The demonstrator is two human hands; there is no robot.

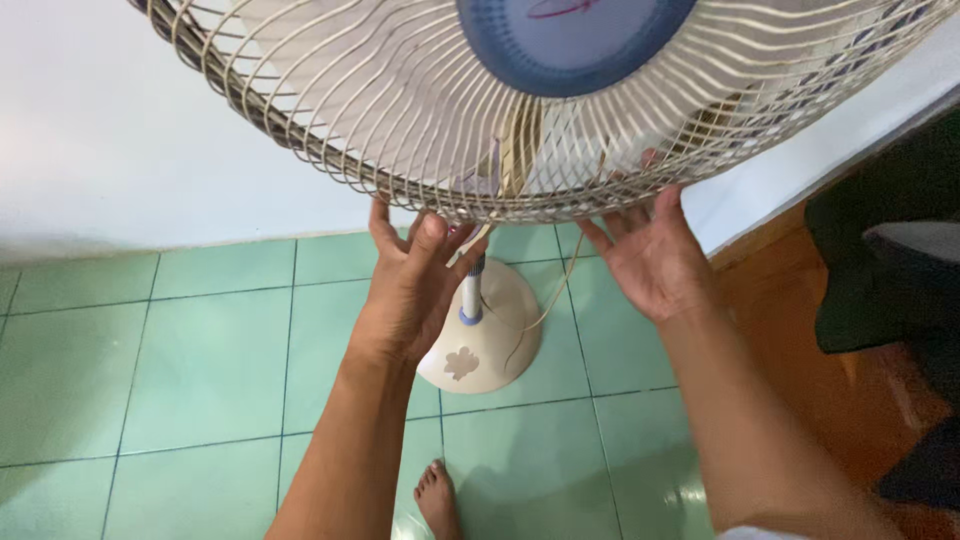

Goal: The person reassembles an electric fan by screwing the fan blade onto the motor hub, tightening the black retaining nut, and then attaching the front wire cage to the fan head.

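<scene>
A standing fan fills the top of the view, with a cream wire grille (pixel 400 110) and a blue centre cap (pixel 575 40). My left hand (pixel 415 280) reaches up under the grille's lower rim, fingers curled against the wires. My right hand (pixel 650 255) is raised palm-up, its fingertips touching the rim's lower right part. Below, the fan's thin pole (pixel 472 290) runs down into a round cream base (pixel 500 340) on the floor. A thin cord (pixel 560 290) hangs from the fan across the base.
Green floor tiles (pixel 200 370) spread under the fan, meeting a white wall (pixel 120 140). My bare foot (pixel 437 497) stands near the base. At right lie a wooden floor strip (pixel 850 400) and a dark piece of furniture (pixel 890 250).
</scene>
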